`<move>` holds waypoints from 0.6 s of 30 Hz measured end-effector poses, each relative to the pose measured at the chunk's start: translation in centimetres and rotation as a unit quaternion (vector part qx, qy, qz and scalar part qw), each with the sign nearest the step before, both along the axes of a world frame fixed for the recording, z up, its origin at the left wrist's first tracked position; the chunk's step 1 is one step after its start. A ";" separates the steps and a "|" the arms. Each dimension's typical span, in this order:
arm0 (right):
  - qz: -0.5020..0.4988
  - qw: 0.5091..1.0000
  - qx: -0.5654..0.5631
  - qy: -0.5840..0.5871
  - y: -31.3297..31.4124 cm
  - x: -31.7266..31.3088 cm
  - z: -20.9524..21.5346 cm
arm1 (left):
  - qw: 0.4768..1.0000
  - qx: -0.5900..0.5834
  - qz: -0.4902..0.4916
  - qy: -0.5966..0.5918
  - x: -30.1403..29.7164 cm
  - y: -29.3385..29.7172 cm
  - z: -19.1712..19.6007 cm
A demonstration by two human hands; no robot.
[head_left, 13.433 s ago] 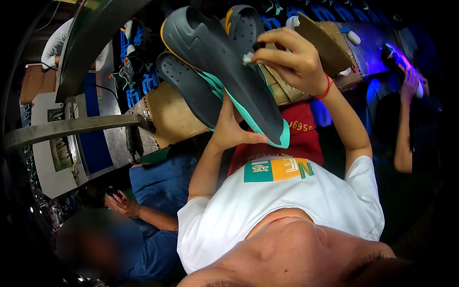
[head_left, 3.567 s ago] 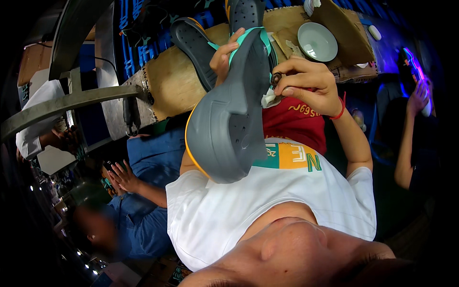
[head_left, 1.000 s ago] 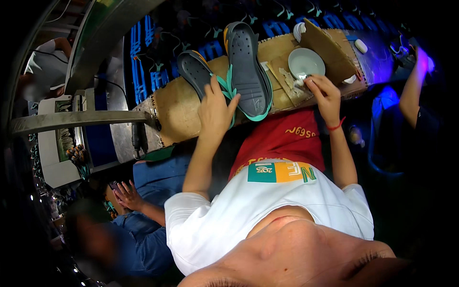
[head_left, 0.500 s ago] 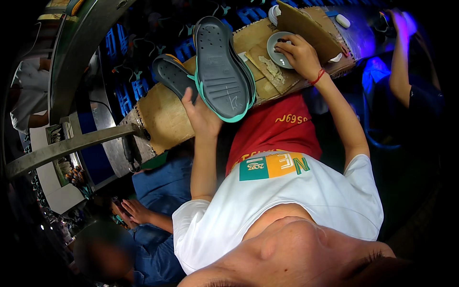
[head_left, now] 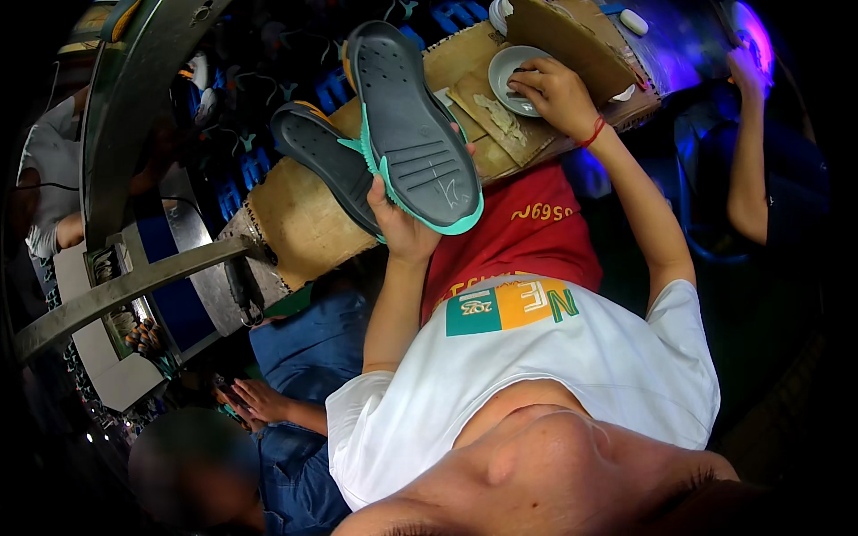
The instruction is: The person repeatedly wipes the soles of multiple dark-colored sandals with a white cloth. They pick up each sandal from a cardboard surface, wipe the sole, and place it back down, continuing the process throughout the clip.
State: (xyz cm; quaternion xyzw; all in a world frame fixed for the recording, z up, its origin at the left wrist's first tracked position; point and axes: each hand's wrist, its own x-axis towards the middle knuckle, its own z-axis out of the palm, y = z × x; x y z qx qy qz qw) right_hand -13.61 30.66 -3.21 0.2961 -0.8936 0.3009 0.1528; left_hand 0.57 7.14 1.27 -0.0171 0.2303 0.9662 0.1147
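My left hand [head_left: 404,228] is closed round the heel part of a grey shoe sole [head_left: 413,134] with a teal rim, its thumb at the near left edge and fingertips showing at the right edge. The sole is tilted up above the bench. Behind it to the left lies a second grey sole [head_left: 317,161], partly covered. My right hand [head_left: 561,98] reaches into a small white dish [head_left: 500,71], fingers pinched together over it. A small dark thing shows at the fingertips, too little of it to name.
Brown cardboard [head_left: 299,219] covers the bench. A cardboard piece [head_left: 527,152] with dried, crusty residue lies beside the dish, and an upright flap [head_left: 576,49] stands behind. A metal bar [head_left: 134,290] crosses at left. Co-workers sit at left and right; purple light glows at the far right.
My left hand has gone from lying open against the sole to gripping its heel part, and the sole has lifted and tilted. My right hand stays at the dish.
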 end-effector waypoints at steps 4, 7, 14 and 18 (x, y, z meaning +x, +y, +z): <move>-0.029 0.987 -0.086 -0.135 0.8 0.5 0.8 | 0.964 -0.231 0.059 0.119 -0.4 -1.3 -0.1; -0.018 0.951 -0.208 -0.227 1.7 1.3 1.9 | 0.902 -0.389 0.092 0.162 -1.0 -2.4 -0.1; 0.138 0.912 -0.297 -0.248 -0.6 5.7 6.0 | 0.844 -0.483 0.095 0.212 -1.1 -1.7 1.2; 0.112 0.979 -0.168 -0.028 -1.5 6.4 6.7 | 0.830 -0.501 0.100 0.223 -0.9 -1.5 1.5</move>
